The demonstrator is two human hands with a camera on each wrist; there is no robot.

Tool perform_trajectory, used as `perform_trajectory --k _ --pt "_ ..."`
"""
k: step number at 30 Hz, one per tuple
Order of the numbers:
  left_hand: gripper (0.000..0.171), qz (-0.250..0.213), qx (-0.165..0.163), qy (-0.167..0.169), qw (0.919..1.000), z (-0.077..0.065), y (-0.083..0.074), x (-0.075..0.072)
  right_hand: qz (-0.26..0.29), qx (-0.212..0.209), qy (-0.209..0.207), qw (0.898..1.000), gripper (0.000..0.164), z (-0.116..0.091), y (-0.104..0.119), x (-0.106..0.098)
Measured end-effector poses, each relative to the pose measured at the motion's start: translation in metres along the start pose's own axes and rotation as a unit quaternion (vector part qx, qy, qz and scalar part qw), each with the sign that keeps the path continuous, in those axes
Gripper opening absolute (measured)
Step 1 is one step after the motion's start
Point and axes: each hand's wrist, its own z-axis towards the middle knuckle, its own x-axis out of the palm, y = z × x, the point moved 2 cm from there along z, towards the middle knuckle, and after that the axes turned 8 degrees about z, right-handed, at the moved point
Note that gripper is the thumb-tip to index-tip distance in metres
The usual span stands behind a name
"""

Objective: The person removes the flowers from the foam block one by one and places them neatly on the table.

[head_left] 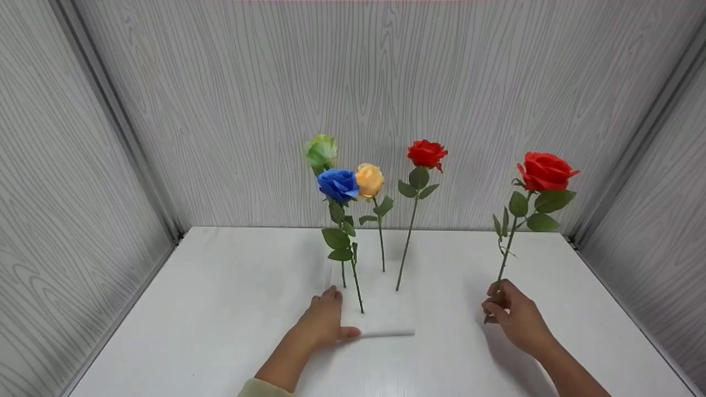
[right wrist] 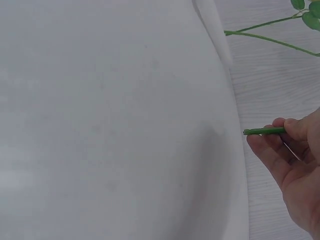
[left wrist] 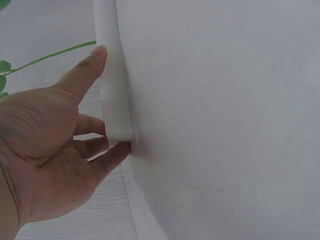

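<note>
A white foam block lies on the table with several artificial roses standing in it: green, blue, peach and red. My left hand rests at the block's left front corner, thumb along the front edge, other fingers at the left side. In the left wrist view the fingertips touch the block's corner. To the right of the block, my right hand pinches another red rose low on its stem, bloom up. The stem's cut end pokes past the fingers in the right wrist view.
The white tabletop spreads around the block. Behind it rises a grey wood-grain panel, with side panels at left and right. Dark metal strips run along the panel corners.
</note>
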Motion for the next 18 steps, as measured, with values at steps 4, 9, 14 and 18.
perform_trajectory --k 4,9,14,18 --pt "0.113 0.004 0.007 -0.017 0.9998 0.012 0.013 0.017 -0.002 0.003 0.000 1.000 0.021 -0.003 -0.004 -0.011" --pt "0.116 -0.007 0.012 -0.028 0.9995 0.019 0.020 0.026 -0.018 0.001 -0.002 1.000 0.022 -0.006 -0.009 -0.025" --pt "0.107 -0.008 0.008 -0.026 0.9996 0.000 0.003 0.002 -0.027 0.007 -0.006 1.000 0.022 -0.011 -0.014 -0.038" --pt "0.105 -0.031 -0.001 -0.029 0.9991 -0.007 -0.001 -0.005 -0.025 0.013 -0.009 1.000 0.023 -0.014 -0.018 -0.045"
